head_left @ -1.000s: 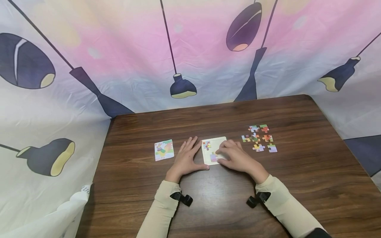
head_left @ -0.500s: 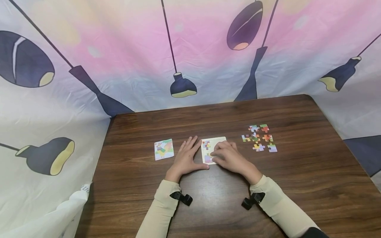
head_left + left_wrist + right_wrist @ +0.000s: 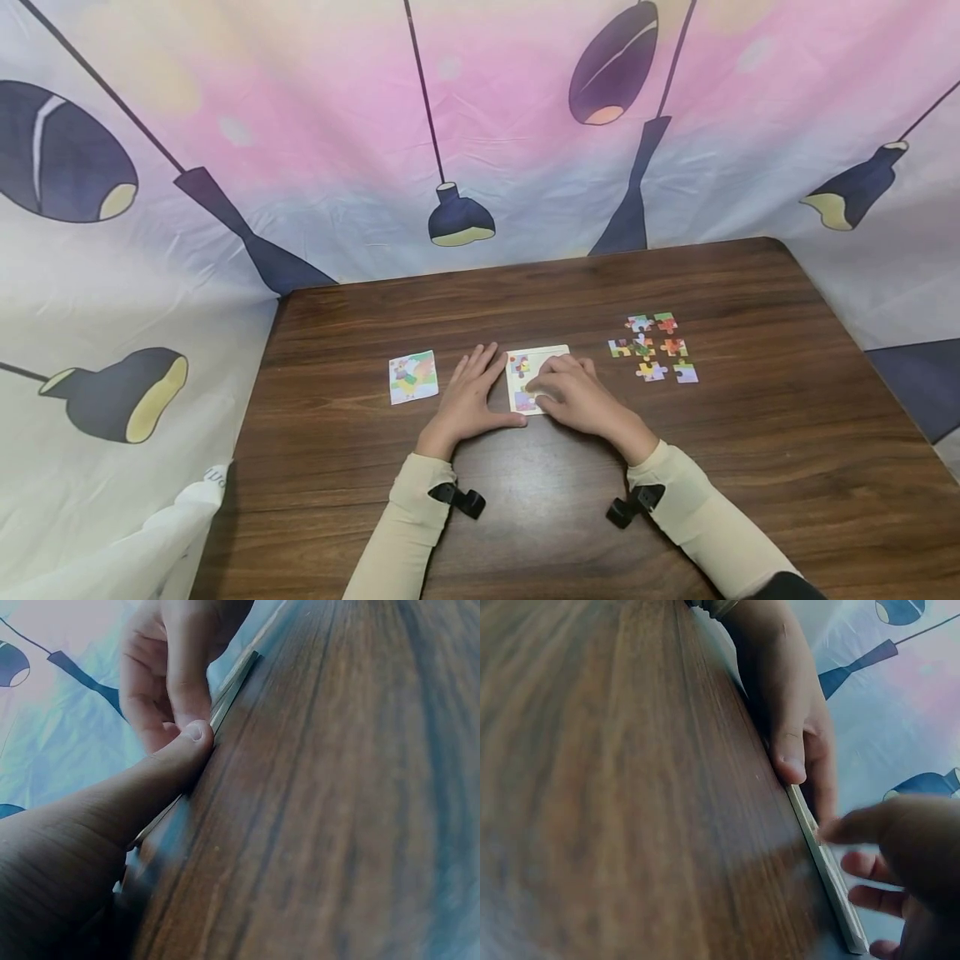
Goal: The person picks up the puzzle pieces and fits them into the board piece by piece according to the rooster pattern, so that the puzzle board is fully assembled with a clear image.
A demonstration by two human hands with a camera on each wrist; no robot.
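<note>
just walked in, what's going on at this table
A person is working on a small jigsaw at a wooden table. The left hand is at the left side of a pale tray, its thumb at the near edge. The right hand reaches over the tray, fingers by a piece in the near left corner; whether they grip it is unclear. Another piece lies farther back. Loose pieces lie to the right, a picture card to the left.

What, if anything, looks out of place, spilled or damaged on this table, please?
Nothing looks out of place, spilled or damaged. The picture card lies to the left, the loose puzzle pieces are grouped to the right, and the white tray lies between the left hand and right hand, which partly covers it.
</note>
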